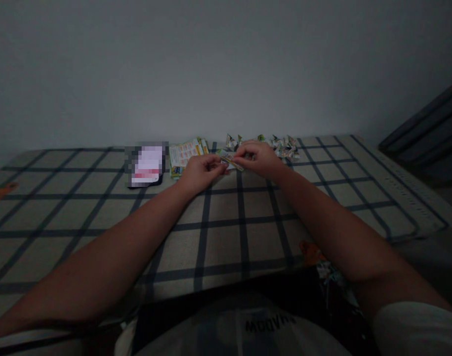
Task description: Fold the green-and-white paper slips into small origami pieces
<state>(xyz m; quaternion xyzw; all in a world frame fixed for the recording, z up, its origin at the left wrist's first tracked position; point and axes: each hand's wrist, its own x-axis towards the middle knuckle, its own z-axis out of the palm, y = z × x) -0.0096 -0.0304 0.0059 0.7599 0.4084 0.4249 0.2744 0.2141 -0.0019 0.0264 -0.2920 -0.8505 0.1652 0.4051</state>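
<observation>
My left hand point(201, 173) and my right hand point(260, 157) meet over the far side of the table. Between their fingertips is a small printed paper piece point(231, 160), partly hidden by the fingers and apparently folded. Both hands pinch it, the left at its near-left end and the right at its right end. A stack of printed paper sheets point(183, 152), green-edged with yellow strips, lies just left of and behind my left hand. Several small folded paper pieces point(287, 147) with pointed corners sit beyond and beside my right hand.
A phone-like device point(148, 165) with a bright, pixelated screen lies left of the sheets. The checked tablecloth point(222, 222) covers the table, which meets a plain wall point(226, 69) at the back. A dark ridged object point(429, 123) stands at the right. The light is dim.
</observation>
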